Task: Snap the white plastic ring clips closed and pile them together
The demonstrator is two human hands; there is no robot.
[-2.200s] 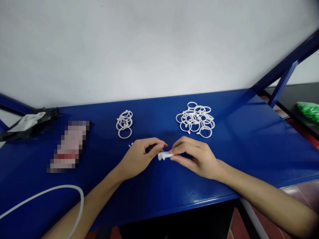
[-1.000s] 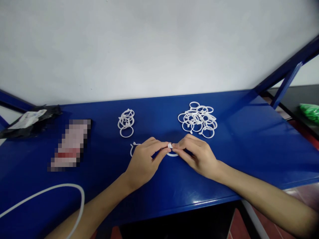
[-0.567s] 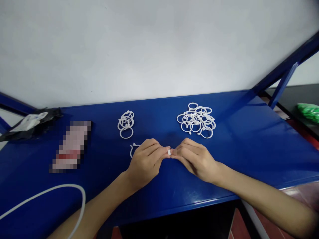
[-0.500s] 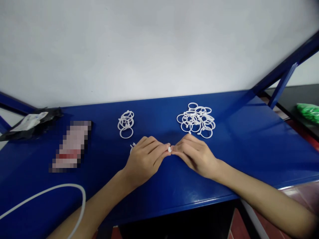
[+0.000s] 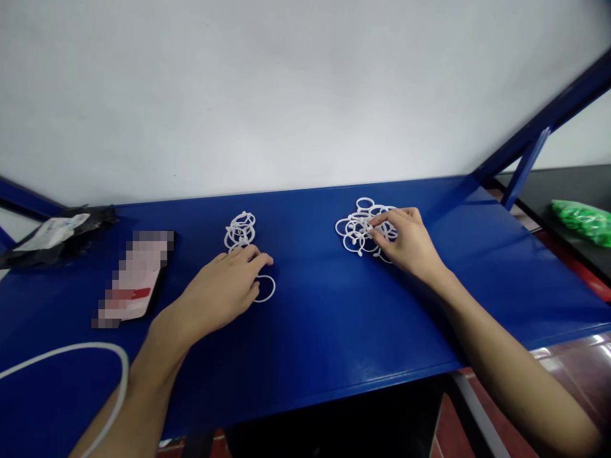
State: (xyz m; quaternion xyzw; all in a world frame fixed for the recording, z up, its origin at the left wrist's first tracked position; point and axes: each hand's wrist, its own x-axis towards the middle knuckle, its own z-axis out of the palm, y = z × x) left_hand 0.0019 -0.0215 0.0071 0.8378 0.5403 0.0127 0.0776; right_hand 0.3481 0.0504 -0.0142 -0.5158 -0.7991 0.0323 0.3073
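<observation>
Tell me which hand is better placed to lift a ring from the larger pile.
The right hand, most likely: its fingers are at the larger pile. The left hand is farther away, near the smaller pile and partly covering a lone ring.

Blue table (image 5: 315, 324): white rings (image 5: 241, 233), phone (image 5: 138, 273), black packet (image 5: 60, 235).

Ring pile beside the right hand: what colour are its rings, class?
White; the ring pile shows best in the head view.

grey-white wall (image 5: 286, 95), blue table (image 5: 310, 331), reddish tiled floor (image 5: 582, 369)
</observation>
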